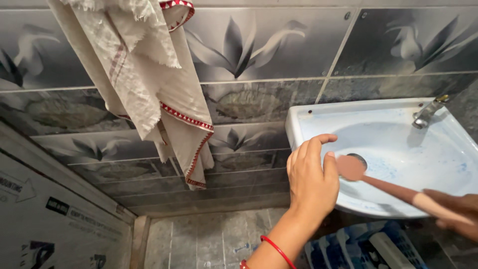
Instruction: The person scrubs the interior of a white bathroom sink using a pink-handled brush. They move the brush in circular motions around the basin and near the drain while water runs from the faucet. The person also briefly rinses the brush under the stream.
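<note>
The washbasin (398,129) bowl lies open above; the tap (427,113) crowds its back corner, the hanging cloth (164,94) probably blocks the left wall.

Single head view, looking down close, facing sink (308,119), tilted

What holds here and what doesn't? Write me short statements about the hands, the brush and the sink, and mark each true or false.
1. The right hand holds a brush by its handle. True.
2. The brush head lies near the drain inside the sink. True.
3. The left hand grips the tap. False: it is at the sink's front rim, far from the tap at the back right.
4. A cloth hangs on the tiled wall left of the sink. True.
5. The sink is full of water. False: the basin shows only bluish streaks.
6. The left wrist is bare. False: it wears a red bangle.
</note>
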